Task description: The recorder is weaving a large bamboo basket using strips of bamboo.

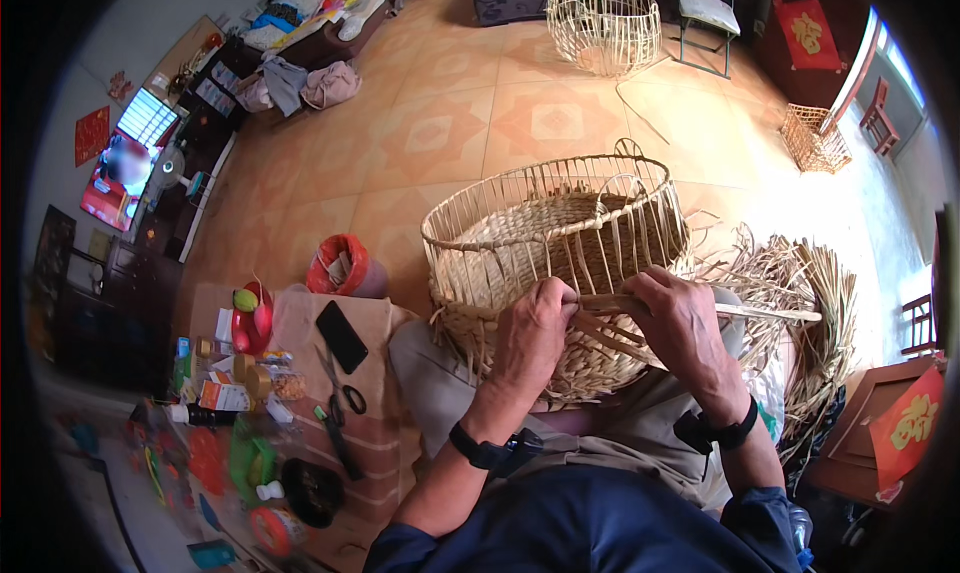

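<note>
A large oval wicker basket (465,273) rests in front of my lap, between my knees. Its lower wall is densely woven, and upright ribs rise to a bound rim with a small loop handle. My left hand (535,325) is closed on a flat, dried plant strip (602,303) at the basket's near side. My right hand (680,313) pinches the same strip a short way to the right, with its thumb and fingers together. A long pale end of strip sticks out past the right hand. Shorter strips hang below, between the hands; where they join the weave is hidden.
Dried stalks (825,313) lie heaped on the right. At left, a cloth-covered table (385,413) bears scissors (345,388), a black phone (342,337), jars and a dark-handled tool. A red-lined bin (345,265) stands behind it. An open basket frame (603,31) and a folding chair (708,18) stand farther off.
</note>
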Demonstrator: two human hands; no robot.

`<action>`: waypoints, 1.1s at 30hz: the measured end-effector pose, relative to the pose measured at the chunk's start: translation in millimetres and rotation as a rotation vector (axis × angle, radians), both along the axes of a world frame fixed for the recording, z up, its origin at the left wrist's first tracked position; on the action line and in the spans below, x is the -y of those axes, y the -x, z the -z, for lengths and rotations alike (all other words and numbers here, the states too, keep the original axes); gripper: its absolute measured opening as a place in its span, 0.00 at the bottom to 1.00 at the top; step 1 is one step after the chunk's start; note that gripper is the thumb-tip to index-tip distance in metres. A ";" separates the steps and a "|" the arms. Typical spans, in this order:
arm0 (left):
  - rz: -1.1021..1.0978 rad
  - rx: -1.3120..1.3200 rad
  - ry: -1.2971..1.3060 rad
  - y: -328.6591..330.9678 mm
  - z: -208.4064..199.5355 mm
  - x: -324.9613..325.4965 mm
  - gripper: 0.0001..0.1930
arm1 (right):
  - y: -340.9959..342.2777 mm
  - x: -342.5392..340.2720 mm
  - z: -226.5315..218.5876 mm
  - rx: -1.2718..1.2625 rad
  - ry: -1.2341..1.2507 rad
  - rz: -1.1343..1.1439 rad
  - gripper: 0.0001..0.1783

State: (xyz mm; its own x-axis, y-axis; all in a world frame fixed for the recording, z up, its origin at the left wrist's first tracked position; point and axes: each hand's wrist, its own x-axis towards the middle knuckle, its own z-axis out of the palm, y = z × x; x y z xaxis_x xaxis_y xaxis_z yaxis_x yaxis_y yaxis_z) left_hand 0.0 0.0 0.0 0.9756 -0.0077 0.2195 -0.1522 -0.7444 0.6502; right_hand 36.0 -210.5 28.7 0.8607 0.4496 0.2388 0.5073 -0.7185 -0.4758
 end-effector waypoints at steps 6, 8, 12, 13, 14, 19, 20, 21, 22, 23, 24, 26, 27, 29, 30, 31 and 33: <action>0.099 0.033 -0.018 3.4 0.9 -6.0 0.07 | 0.7 5.0 -1.7 0.184 -0.022 -0.068 0.07; 0.187 0.076 -0.092 5.4 1.6 -9.0 0.07 | 1.3 9.8 4.8 0.184 0.005 -0.132 0.06; 0.270 0.098 -0.260 3.1 -8.4 -9.1 0.07 | -5.3 18.3 27.1 0.129 -0.057 -0.045 0.06; 0.286 0.088 -0.290 2.1 -14.1 -8.9 0.07 | -3.0 15.1 27.4 0.131 -0.058 -0.044 0.06; 0.301 0.078 -0.319 0.1 -17.3 -9.2 0.07 | 0.9 8.1 25.0 0.226 -0.093 0.028 0.08; 0.203 0.016 -0.093 -4.9 -12.6 -7.9 0.08 | 24.2 -6.7 21.6 0.234 -0.016 -0.134 0.20; 0.196 -0.005 -0.066 -6.0 -11.9 -7.1 0.09 | 25.2 -12.0 30.9 0.219 0.007 -0.100 0.21; 0.183 -0.022 -0.039 -7.6 -12.1 -6.1 0.10 | 25.3 -14.5 36.1 0.219 0.013 -0.105 0.21; 0.185 -0.027 -0.024 -10.1 -12.1 -6.1 0.10 | 25.4 -16.2 40.1 0.253 0.048 -0.083 0.20; 0.180 -0.026 -0.018 -13.3 -13.4 -7.6 0.10 | 25.8 -16.5 41.1 0.289 0.083 -0.060 0.19; 0.206 -0.045 -0.022 -16.2 -14.4 -12.1 0.09 | 27.1 -17.8 39.6 0.335 0.093 -0.098 0.16; 0.206 -0.083 -0.029 -18.3 -18.7 -13.0 0.07 | 29.4 -20.8 42.9 0.339 0.108 -0.100 0.15; 0.202 -0.083 -0.025 -19.0 -20.7 -12.9 0.07 | 30.7 -21.7 43.6 0.344 0.122 -0.096 0.14; 0.220 -0.120 -0.019 -20.7 -22.8 -13.9 0.07 | 33.1 -21.0 39.1 0.275 0.097 -0.084 0.14; 0.215 -0.117 -0.016 -21.3 -24.2 -14.1 0.07 | 31.5 -20.7 42.1 0.284 0.101 -0.066 0.14; 0.214 -0.144 0.012 -21.8 -25.5 -14.6 0.07 | 29.9 -19.9 44.3 0.293 0.104 -0.048 0.14; 0.203 -0.169 0.041 -23.3 -26.6 -16.2 0.07 | 27.3 -17.5 45.4 0.312 0.124 -0.074 0.14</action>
State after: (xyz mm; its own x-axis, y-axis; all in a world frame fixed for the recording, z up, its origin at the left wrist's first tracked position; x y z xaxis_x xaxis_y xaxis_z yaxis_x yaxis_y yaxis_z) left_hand 23.3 16.2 26.6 0.9777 -0.2017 0.0580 -0.1827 -0.6819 0.7083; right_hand 8.7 -193.0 -16.7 0.7189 0.5503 0.4247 0.6674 -0.7172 -0.2005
